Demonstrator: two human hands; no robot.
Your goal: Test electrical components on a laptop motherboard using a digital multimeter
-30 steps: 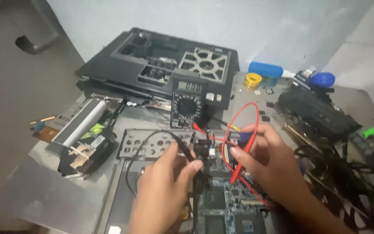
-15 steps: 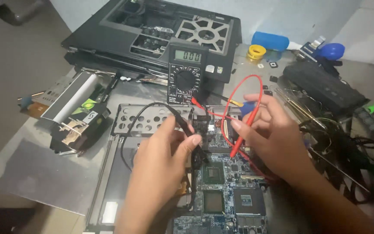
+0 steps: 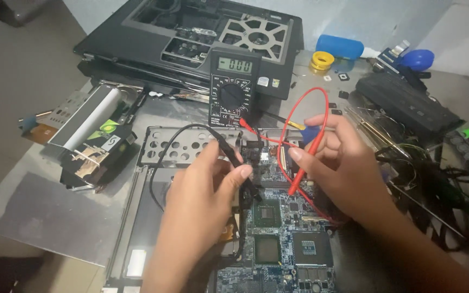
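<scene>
At bench centre, on circuit board (image 3: 278, 239) | left hand (image 3: 202, 201) pinches black probe (image 3: 237, 163) | right hand (image 3: 343, 168) grips red probe (image 3: 304, 165), tip seemingly touching | multimeter (image 3: 233, 92) at 12 o'clock | risk: tip slips, bridging neighbouring pins.

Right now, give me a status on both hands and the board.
Left hand grips black probe. Right hand grips red probe, tip on blue circuit board. Red lead loops above.

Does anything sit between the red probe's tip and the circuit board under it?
Nothing visible does. The right hand holds the red probe tilted, its tip right at the circuit board. The red lead loops above, behind the hand, clear of the tip.
</scene>
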